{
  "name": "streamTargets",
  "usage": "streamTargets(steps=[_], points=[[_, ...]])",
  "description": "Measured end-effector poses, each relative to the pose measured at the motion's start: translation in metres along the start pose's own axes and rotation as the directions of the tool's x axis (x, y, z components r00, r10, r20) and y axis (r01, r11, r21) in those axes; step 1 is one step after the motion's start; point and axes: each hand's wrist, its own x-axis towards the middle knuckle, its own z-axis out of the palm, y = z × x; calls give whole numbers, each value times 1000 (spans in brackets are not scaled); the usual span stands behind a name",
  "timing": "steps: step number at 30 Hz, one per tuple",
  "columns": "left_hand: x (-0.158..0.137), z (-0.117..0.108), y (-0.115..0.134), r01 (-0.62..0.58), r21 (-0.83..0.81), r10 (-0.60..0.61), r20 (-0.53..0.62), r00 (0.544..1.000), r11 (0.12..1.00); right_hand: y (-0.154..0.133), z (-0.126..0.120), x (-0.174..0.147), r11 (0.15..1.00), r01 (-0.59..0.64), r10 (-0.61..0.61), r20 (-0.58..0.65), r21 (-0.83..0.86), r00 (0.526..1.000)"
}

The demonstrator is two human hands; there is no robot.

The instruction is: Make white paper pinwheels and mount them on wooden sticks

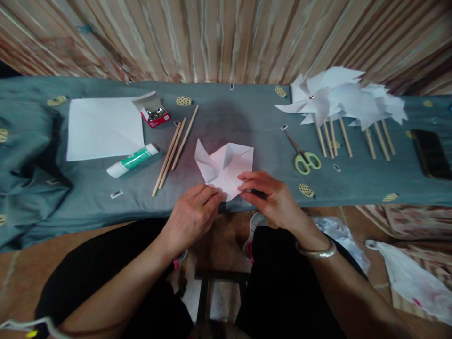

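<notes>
"Which step is that?"

"Folding, I'd say: the white paper (231,172) lies mid-way along the table (243,113), near edge, a flap raised at its left."

"And the grip?"

"The left hand (196,209) seems to pinch its near edge; the right hand (271,197) touches its right side, pinching or not I can't tell."

"Next?"

"Probably drawing its points to the centre, without creasing."

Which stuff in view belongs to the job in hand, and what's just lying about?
Likely the job:
- folded white paper, touched by left hand and right hand
- white sheets
- glue stick
- wooden sticks
- red box of metal pieces
- scissors
- paper pinwheels

Probably just lying about:
- black smartphone
- plastic bag on the floor
</notes>
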Motion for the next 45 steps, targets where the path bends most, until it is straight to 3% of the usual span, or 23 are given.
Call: streamTargets(steps=[5, 11, 16, 45], points=[[2, 2, 5, 15, -38, -16, -25, 1000, 999, -1, 8, 9, 999, -50, 50, -65, 6, 997], [1, 1, 6, 39, -111, -36, 33, 999, 993, -7, 15, 18, 997, -49, 42, -118, -55, 992], [-1, 4, 4, 32, -146, -35, -18, 999, 989, -10, 20, 22, 990, -32, 13, -137, -138, 990], [1, 2, 4, 110, -134, -110, 6, 994, 985, -14, 28, 23, 970, -63, 26, -153, -237, 988]])
